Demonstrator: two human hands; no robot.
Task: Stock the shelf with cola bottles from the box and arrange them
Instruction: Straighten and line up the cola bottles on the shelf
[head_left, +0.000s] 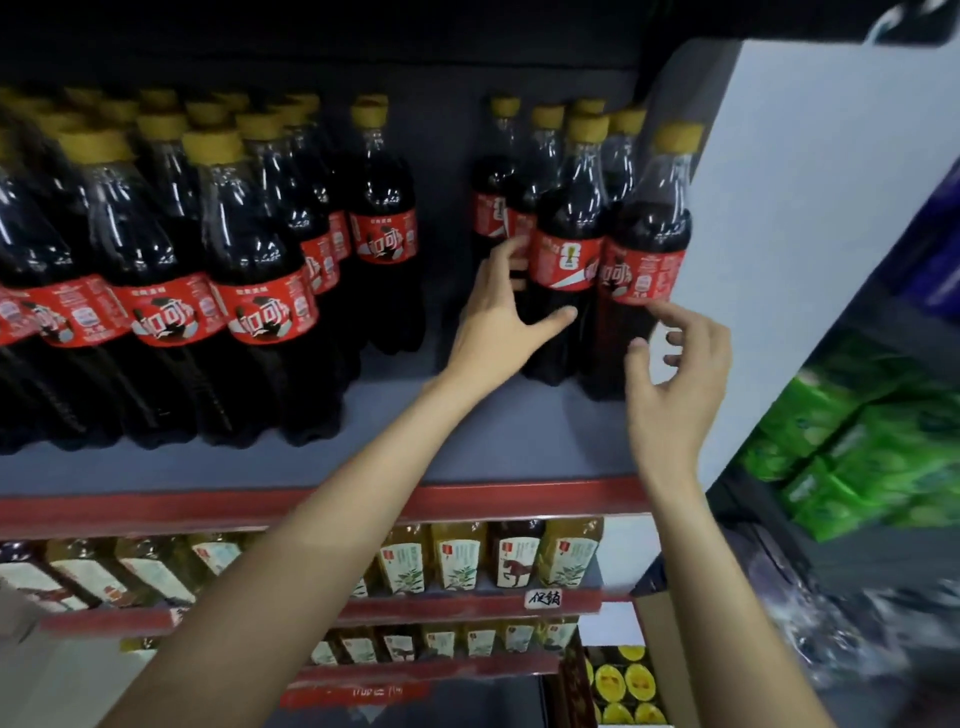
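Cola bottles with yellow caps and red labels stand on the grey shelf (483, 436). A large group (171, 270) fills the left side and a smaller cluster stands at the right. My left hand (501, 312) wraps a front bottle of the cluster (569, 228), thumb across its front and fingers round its left side. My right hand (675, 379) hovers with loosely curled fingers beside the rightmost bottle (649, 244), index tip at the label's lower edge, holding nothing. A cardboard box (657, 639) at the bottom right shows several yellow caps (623, 680).
A white side panel (810, 223) closes the shelf on the right, close to the rightmost bottle. A bare strip of shelf lies between the two cola groups. Tea bottles (460, 561) fill the shelves below. Green packs (862, 447) sit on the neighbouring rack.
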